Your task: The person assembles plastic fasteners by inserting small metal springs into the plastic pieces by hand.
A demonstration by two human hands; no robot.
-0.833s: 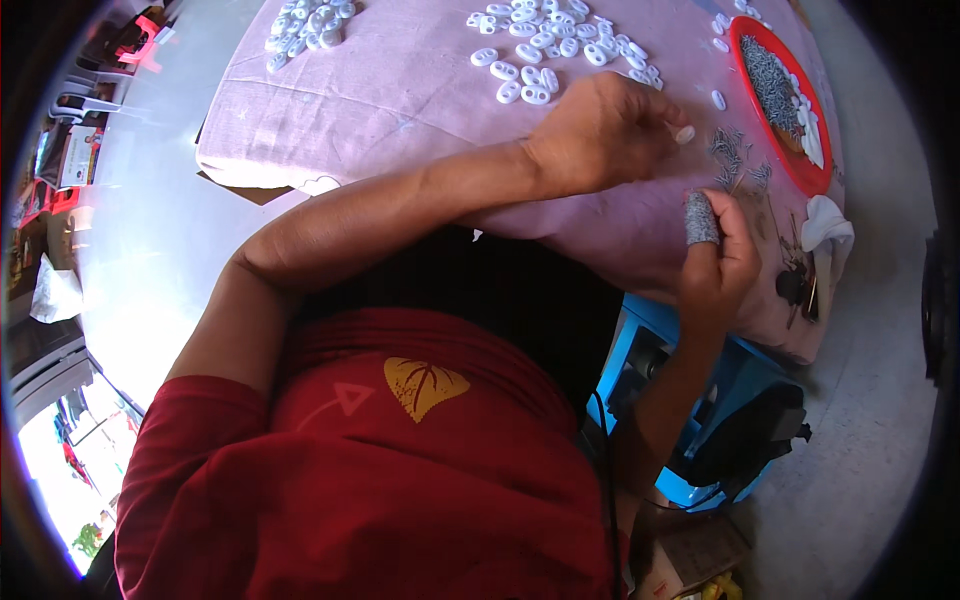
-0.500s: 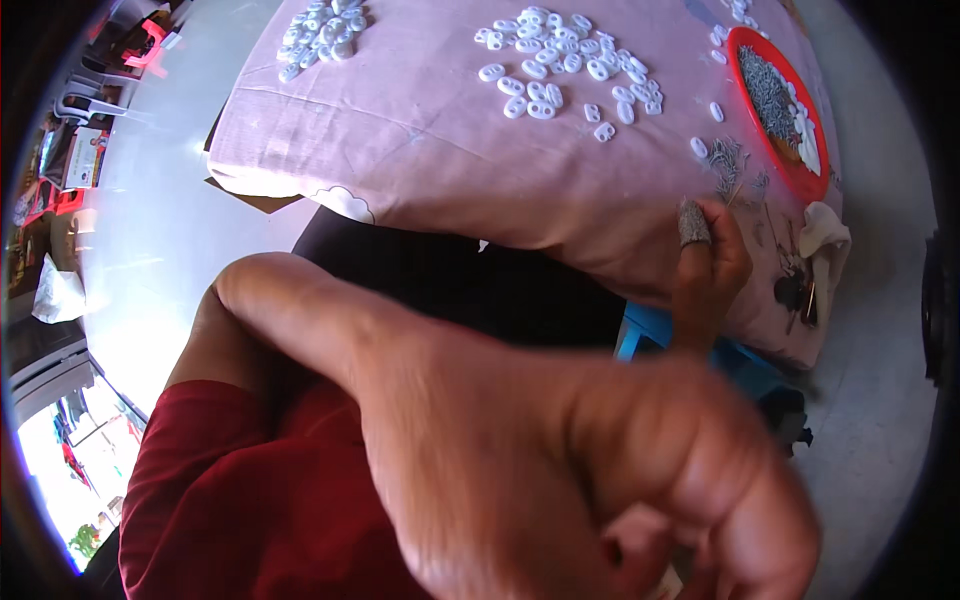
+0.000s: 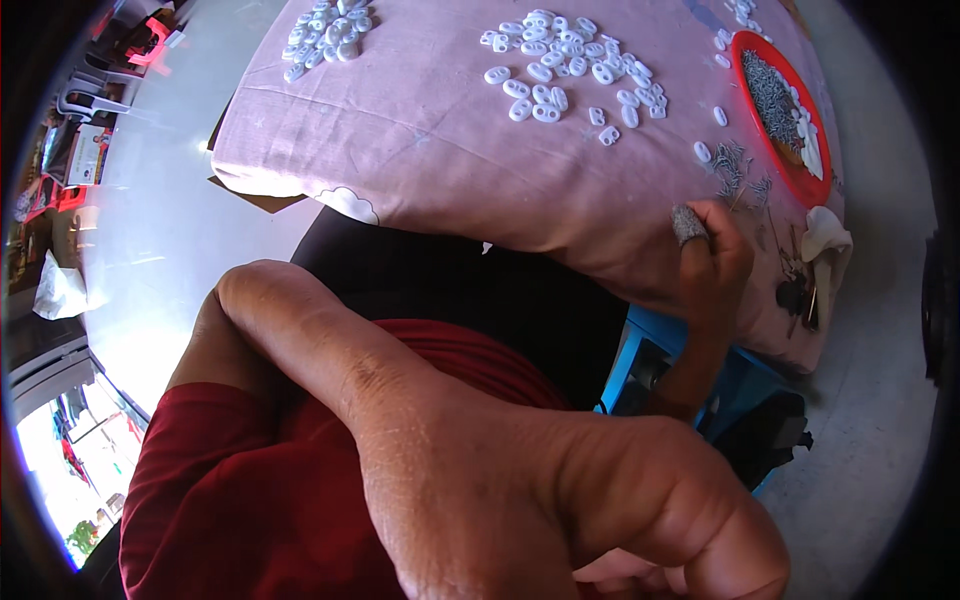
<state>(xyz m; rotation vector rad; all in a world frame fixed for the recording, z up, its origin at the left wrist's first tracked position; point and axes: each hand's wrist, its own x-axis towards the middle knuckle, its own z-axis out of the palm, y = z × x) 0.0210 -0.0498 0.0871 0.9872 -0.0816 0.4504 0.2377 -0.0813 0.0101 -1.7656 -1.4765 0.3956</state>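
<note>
My left hand (image 3: 560,490) is raised close to the camera, filling the lower middle. Its thumb and fingers curl inward, and the fingertips are partly cut off and hidden, so what they hold, if anything, does not show. My right hand (image 3: 716,245) rests at the table's near right edge with its fingers bent; a grey wrap (image 3: 688,226) covers one fingertip. Nothing can be made out in its grip. Just beyond it lie a loose pile of small thin grey metal pieces (image 3: 733,168) and a white oval plastic piece (image 3: 702,152).
The pink cloth-covered table (image 3: 420,150) bears a big cluster of white two-holed plastic pieces (image 3: 545,95) and another at far left (image 3: 325,38). A red basin (image 3: 738,95) holds grey metal pieces. Beside it lie a white cloth (image 3: 826,240) and dark-handled tools (image 3: 792,293). A blue stool (image 3: 625,365) stands below.
My left hand has shifted slightly down and left, uncovering more of the blue stool and my right forearm. My right hand stays at the table edge, its wrapped finger tilted a little more to the left.
</note>
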